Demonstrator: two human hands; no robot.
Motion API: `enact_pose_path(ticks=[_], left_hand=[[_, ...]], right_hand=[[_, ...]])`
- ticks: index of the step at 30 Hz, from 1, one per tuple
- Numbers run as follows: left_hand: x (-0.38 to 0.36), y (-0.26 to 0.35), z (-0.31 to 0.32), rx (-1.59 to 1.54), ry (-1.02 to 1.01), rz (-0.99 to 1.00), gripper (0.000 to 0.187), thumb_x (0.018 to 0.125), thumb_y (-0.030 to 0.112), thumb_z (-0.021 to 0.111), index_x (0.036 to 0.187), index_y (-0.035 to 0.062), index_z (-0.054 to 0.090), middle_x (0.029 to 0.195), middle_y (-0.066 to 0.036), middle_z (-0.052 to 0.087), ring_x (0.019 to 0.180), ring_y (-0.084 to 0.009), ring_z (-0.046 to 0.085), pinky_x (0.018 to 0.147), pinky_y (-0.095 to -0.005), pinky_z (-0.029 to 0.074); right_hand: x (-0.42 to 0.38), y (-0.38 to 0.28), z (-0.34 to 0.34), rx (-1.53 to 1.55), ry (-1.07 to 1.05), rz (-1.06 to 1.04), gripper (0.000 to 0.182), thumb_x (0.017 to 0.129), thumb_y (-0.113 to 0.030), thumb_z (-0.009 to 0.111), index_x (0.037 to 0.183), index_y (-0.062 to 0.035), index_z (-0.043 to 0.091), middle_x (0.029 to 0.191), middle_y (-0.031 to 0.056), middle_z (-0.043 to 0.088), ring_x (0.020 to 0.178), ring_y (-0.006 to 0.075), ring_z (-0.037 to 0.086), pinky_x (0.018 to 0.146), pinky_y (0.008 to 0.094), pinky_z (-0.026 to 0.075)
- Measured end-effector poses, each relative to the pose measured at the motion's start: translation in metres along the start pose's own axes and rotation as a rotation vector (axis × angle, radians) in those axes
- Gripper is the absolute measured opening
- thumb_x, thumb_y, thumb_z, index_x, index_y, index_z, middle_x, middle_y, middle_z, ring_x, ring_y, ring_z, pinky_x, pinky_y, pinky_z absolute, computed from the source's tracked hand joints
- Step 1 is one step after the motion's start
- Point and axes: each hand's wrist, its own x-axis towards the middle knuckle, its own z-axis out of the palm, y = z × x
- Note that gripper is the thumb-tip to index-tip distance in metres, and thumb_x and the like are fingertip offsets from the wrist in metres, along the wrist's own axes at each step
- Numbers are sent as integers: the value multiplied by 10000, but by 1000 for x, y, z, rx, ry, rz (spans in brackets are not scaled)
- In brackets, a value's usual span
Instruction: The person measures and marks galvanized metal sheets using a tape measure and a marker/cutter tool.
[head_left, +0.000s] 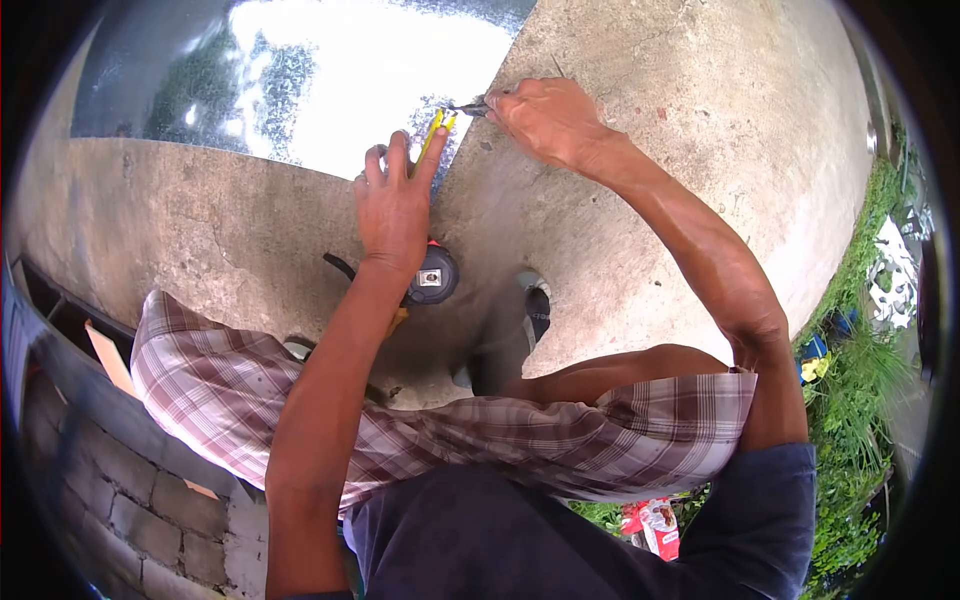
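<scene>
A shiny metal sheet [330,60] lies on the concrete. My left hand [393,215] is at its near right corner, fingers spread, pressing the yellow tape measure blade [428,143] down on the metal between thumb and fingers. Below that wrist sits the dark round tape measure case [436,275], partly covered by my forearm. My right hand [548,118] is closed around a slim dark pointed tool [470,108], whose tip reaches the sheet's right edge beside the end of the blade. My fist hides the rest of that tool.
Rough concrete floor [700,130] surrounds the sheet. My foot in a sandal [535,300] is behind the tape case. Grass [850,400] with scattered litter borders the floor on the right. Grey block masonry [150,510] stands at lower left, and a red packet [655,525] lies near my side.
</scene>
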Motion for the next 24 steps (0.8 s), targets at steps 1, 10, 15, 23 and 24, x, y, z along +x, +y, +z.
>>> enact_pose_path(ticks=[1,10,15,23,24], left_hand=[[1,1,-1,7,-6,-5,762,869,22,623,1512,363,398,1383,-97,455,1171,-346,506,883,-452,504],[1,4,1,43,80,25,726,842,-12,612,1461,342,476,1376,-98,448,1154,-341,511,845,-428,505],[1,6,0,50,86,20,686,866,-1,592,1453,339,487,1374,-95,462,1155,-333,511,843,-432,507],[-1,8,-5,95,95,7,691,861,7,596,1449,355,492,1378,-81,468,1173,-321,511,825,-417,517],[-3,8,-5,85,71,0,685,879,51,603,1468,370,460,1391,-87,454,1187,-333,501,845,-437,514]], right_hand=[[-1,-1,-1,-24,27,-27,188,891,-134,558,959,-57,716,937,140,724,923,292,705,808,413,561],[1,2,7,-44,182,-133,129,835,-107,605,865,-94,730,857,97,726,866,249,712,750,377,563],[0,4,13,-10,288,-234,97,799,-126,620,804,-94,711,809,75,713,811,243,706,699,370,556],[-4,-7,22,62,566,-336,49,737,-111,635,723,-97,680,735,69,683,767,230,695,684,356,553],[-6,-7,27,90,632,-358,52,739,-110,633,720,-97,680,730,69,682,768,232,695,683,354,553]])
